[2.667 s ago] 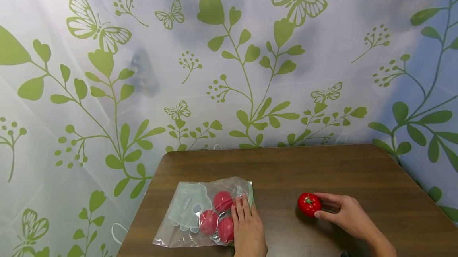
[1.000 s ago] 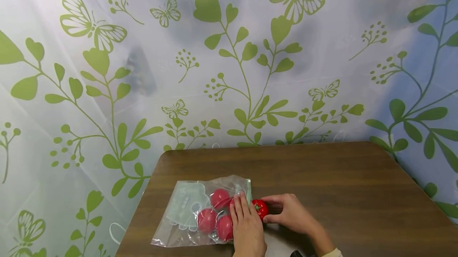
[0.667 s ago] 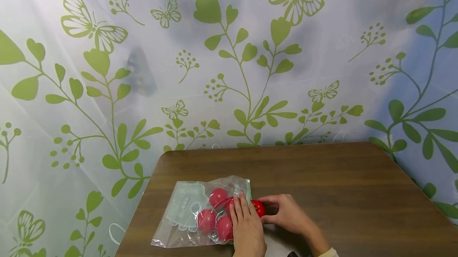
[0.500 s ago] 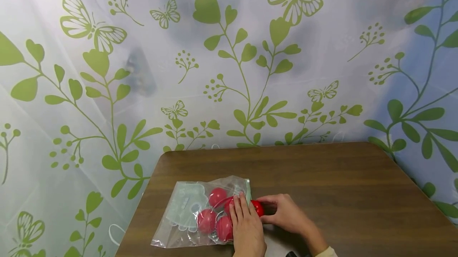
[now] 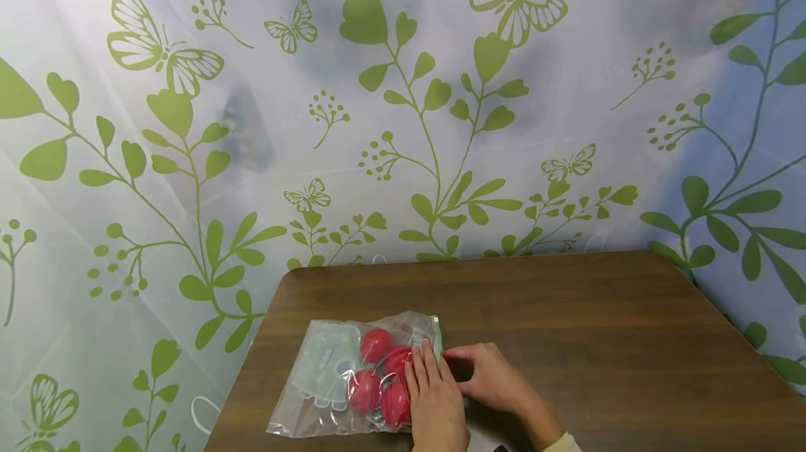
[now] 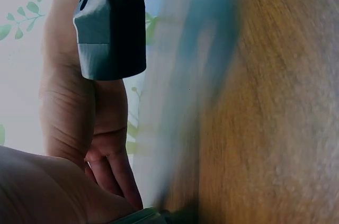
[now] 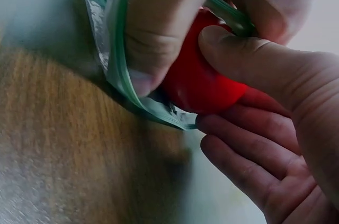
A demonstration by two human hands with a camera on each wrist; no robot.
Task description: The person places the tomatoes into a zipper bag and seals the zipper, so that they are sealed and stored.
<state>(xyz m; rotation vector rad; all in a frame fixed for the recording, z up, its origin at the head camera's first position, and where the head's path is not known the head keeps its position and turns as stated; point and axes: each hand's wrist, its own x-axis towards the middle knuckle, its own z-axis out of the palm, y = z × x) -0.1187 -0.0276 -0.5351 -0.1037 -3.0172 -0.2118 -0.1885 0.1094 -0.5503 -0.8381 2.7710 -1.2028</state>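
Note:
A clear zip bag with a green zip edge lies on the table, several round red things inside it. My left hand rests over the mouth end with its fingers extended; in the right wrist view its thumb is hooked inside the green rim, and the mouth gapes. At that opening my right hand grips a glossy red toy tomato, thumb on top and fingers underneath. The tomato is partly inside the mouth, and the hands mostly hide it in the head view.
The bag and hands are on a brown wooden table. Behind the table hangs a pale curtain printed with green leaves and butterflies. A dark wrist camera sits on the left forearm.
My right hand has carried the tomato leftward from the table's right side to the bag mouth and partly in. The red things inside have shifted slightly left; the left hand has stayed on the bag.

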